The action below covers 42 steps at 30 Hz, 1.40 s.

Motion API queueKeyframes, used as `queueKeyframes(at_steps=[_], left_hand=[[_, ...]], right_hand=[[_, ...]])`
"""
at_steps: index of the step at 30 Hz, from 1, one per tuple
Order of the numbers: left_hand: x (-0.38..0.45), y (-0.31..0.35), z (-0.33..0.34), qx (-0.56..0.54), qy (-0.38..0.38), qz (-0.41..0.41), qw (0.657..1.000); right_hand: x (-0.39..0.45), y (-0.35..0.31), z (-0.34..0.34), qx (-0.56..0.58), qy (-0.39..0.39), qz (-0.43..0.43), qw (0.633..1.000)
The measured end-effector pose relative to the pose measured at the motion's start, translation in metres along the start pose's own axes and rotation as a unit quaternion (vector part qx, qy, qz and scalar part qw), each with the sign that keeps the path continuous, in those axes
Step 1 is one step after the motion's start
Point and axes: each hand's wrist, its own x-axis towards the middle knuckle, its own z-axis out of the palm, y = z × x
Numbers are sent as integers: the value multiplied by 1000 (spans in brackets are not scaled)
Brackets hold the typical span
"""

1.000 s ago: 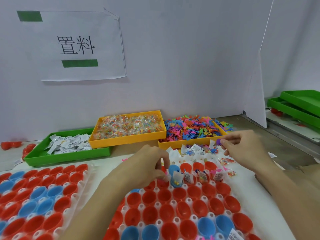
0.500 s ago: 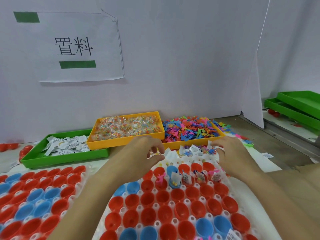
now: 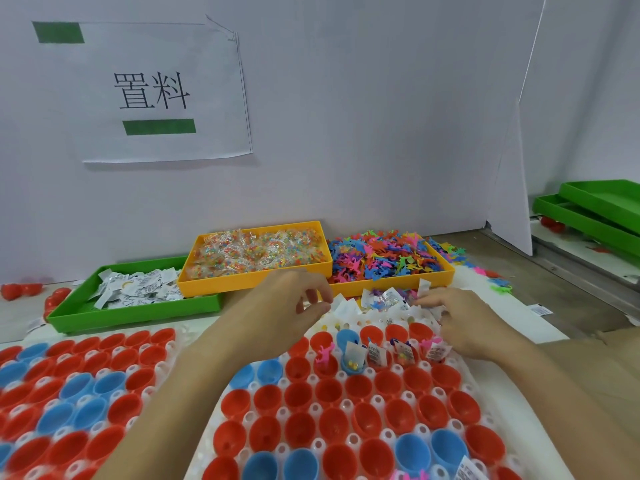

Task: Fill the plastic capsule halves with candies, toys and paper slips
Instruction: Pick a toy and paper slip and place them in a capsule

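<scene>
the left hand [image 3: 277,306] hovers with curled fingers over the far edge of a white tray of capsule halves [image 3: 346,410]; thumb and forefinger are close together, but whether they pinch anything cannot be told. the right hand [image 3: 460,323] lies just right of it, fingers curled down into a small loose pile of paper slips, candy packets and toys [image 3: 384,301] at the tray's far edge; whether it grips something cannot be told either.

between the hands, in the tray's second row, a few halves are filled: a pink toy figure [image 3: 325,353] stands in a red half, and a blue half [image 3: 353,362] holds a slip and small candies. the rows nearer the viewer hold mostly empty red and blue halves. a second tray of halves [image 3: 69,393] lies at left.

beyond the hands sit a green tray of paper slips [image 3: 135,292], a yellow tray of candy packets [image 3: 256,254], and a yellow tray heaped with coloured toy figures [image 3: 384,258]. a paper sign [image 3: 156,91] hangs on the white wall. stacked green trays [image 3: 595,209] sit far right.
</scene>
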Motion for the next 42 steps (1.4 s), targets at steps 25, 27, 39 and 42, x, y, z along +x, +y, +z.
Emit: queueKeyframes(at_steps=[25, 27, 39, 42], left_hand=[[0, -2, 0, 5, -1, 1, 1000], [0, -2, 0, 5, -2, -2, 1000], [-1, 10, -2, -30, 6, 2, 1000], [-1, 16, 1, -77, 22, 0, 997]], right_hand=[[9, 21, -3, 21, 77, 44, 996], [9, 23, -2, 15, 88, 42, 995], [-4, -11, -13, 268, 193, -84, 940], [-19, -36, -15, 336, 128, -153, 920]])
